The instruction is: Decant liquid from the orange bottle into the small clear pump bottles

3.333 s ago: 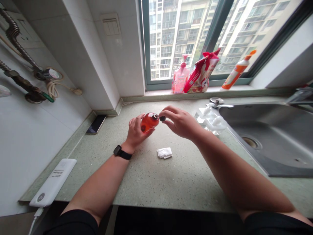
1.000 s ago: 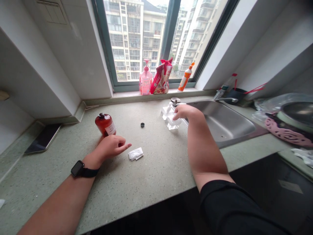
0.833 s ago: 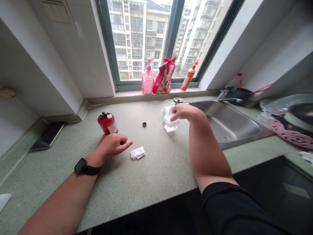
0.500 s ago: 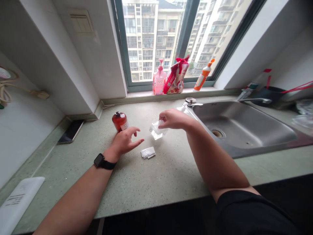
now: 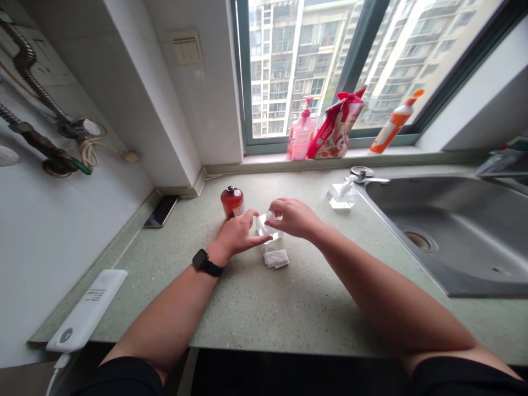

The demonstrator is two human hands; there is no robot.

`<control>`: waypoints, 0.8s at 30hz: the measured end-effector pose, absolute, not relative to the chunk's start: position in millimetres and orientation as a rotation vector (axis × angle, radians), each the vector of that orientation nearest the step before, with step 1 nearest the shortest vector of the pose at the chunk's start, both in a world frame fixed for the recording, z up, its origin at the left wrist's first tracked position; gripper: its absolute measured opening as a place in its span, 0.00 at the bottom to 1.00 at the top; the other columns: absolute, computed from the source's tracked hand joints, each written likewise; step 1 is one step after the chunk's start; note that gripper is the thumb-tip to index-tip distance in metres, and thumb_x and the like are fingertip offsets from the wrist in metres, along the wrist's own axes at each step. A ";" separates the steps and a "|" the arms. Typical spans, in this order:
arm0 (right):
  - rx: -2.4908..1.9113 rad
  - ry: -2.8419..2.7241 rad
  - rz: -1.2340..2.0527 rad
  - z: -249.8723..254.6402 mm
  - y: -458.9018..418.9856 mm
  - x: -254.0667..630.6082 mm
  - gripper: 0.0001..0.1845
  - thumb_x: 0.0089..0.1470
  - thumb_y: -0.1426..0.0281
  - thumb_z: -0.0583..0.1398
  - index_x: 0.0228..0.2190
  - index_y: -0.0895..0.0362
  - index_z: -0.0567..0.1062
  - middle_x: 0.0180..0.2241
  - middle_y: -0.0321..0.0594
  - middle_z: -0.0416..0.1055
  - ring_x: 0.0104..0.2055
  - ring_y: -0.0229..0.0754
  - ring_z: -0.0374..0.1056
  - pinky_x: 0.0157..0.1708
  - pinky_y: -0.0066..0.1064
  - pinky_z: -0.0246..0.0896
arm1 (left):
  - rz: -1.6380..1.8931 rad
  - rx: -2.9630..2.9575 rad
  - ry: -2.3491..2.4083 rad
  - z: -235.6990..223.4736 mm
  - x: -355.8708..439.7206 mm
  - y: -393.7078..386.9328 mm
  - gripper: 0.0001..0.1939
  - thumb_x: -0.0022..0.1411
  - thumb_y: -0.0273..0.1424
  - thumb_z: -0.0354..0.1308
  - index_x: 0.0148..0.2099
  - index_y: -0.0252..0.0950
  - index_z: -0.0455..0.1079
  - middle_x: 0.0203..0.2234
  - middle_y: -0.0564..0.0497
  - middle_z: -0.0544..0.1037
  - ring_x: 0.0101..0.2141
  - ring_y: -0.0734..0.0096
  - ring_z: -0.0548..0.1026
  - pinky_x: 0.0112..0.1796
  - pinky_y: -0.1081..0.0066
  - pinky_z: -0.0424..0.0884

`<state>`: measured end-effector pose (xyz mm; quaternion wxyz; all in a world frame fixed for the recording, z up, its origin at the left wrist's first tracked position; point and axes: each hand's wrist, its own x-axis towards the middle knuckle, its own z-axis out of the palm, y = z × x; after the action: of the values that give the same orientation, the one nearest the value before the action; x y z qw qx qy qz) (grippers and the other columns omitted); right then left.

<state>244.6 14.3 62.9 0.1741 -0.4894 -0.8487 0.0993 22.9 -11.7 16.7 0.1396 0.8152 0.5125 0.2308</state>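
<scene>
My right hand (image 5: 295, 218) is closed in a pinch on the upper part of a small clear glass bottle (image 5: 263, 226) with a squarish body. My left hand (image 5: 239, 234) has thumb and fingers spread around the bottle's left side, the thumb in front; contact is hard to make out. Just in front of the bottle lies a folded white tissue (image 5: 276, 258) on the counter. Behind my left hand stands a reddish-brown bottle (image 5: 232, 201) with a black neck and pale label, its lower part covered by the hand.
A clear block-shaped piece with a whitish top (image 5: 341, 197) stands near the sink (image 5: 447, 290). A phone (image 5: 161, 212) and a white power bank with a cable (image 5: 88, 308) lie on the left. A pink pump bottle (image 5: 301, 137), red bag (image 5: 339, 129) and orange-white bottle (image 5: 394, 126) line the sill.
The view has swung left. My right hand has brought the clear bottle closer to my left hand, whose fingers now surround its left side.
</scene>
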 end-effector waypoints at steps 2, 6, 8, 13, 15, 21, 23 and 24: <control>-1.371 -2.336 0.283 54.8 13.2 240.4 0.09 0.57 0.62 0.69 0.33 0.53 0.78 0.37 0.40 0.78 0.37 0.44 0.71 0.35 0.35 0.59 | 0.671 2.346 1.500 16.9 22.6 -11.0 0.37 0.61 0.59 0.68 0.59 0.37 0.70 0.33 0.51 0.78 0.32 0.60 0.78 0.33 0.66 0.67; -1.275 -2.145 0.313 30.8 12.1 233.2 0.08 0.57 0.63 0.69 0.35 0.53 0.78 0.38 0.40 0.76 0.41 0.46 0.73 0.41 0.37 0.65 | 0.678 2.331 1.525 17.9 21.9 -10.4 0.33 0.62 0.54 0.69 0.58 0.36 0.70 0.34 0.49 0.79 0.32 0.60 0.79 0.32 0.67 0.67; -1.249 -2.021 0.377 17.3 12.1 230.5 0.09 0.57 0.62 0.69 0.37 0.53 0.79 0.41 0.41 0.76 0.43 0.47 0.73 0.43 0.39 0.69 | 0.683 2.329 1.533 18.6 21.8 -10.9 0.32 0.63 0.53 0.69 0.58 0.36 0.70 0.33 0.50 0.80 0.32 0.61 0.79 0.32 0.67 0.67; -1.172 -1.776 0.537 -4.0 13.4 225.9 0.12 0.54 0.59 0.70 0.36 0.52 0.79 0.43 0.42 0.75 0.47 0.49 0.74 0.44 0.42 0.75 | 0.678 2.327 1.556 20.4 22.3 -12.3 0.33 0.62 0.55 0.69 0.57 0.37 0.70 0.30 0.51 0.78 0.31 0.61 0.79 0.31 0.68 0.65; -1.136 -1.715 0.579 -5.9 13.4 225.0 0.13 0.53 0.57 0.71 0.34 0.52 0.80 0.44 0.43 0.76 0.50 0.50 0.74 0.46 0.43 0.75 | 0.674 2.325 1.573 21.3 22.0 -12.0 0.32 0.62 0.55 0.69 0.57 0.37 0.71 0.29 0.52 0.77 0.30 0.61 0.78 0.31 0.68 0.64; -1.062 -1.635 0.686 -6.5 8.8 229.2 0.17 0.49 0.53 0.74 0.31 0.52 0.81 0.45 0.43 0.78 0.51 0.51 0.75 0.53 0.48 0.72 | 0.680 2.261 1.443 22.2 18.4 -8.0 0.34 0.58 0.54 0.71 0.57 0.36 0.74 0.25 0.57 0.72 0.25 0.68 0.71 0.28 0.70 0.59; -1.056 -1.645 0.682 -6.6 6.5 232.2 0.17 0.50 0.53 0.74 0.32 0.52 0.83 0.45 0.43 0.79 0.50 0.50 0.76 0.55 0.48 0.71 | 0.683 2.229 1.396 22.6 17.3 -7.1 0.35 0.57 0.53 0.73 0.58 0.35 0.74 0.24 0.58 0.71 0.25 0.70 0.70 0.28 0.70 0.59; -1.053 -1.660 0.685 -6.4 5.6 233.8 0.16 0.51 0.53 0.73 0.33 0.52 0.83 0.45 0.43 0.79 0.49 0.50 0.76 0.56 0.48 0.70 | 0.685 2.218 1.380 22.9 16.9 -6.9 0.35 0.57 0.52 0.73 0.58 0.35 0.74 0.24 0.58 0.70 0.25 0.71 0.69 0.28 0.70 0.59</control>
<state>233.8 5.6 -6.4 0.5057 -0.4364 -0.6880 0.2838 16.9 -6.9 22.9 0.2187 0.8016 0.4985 0.2474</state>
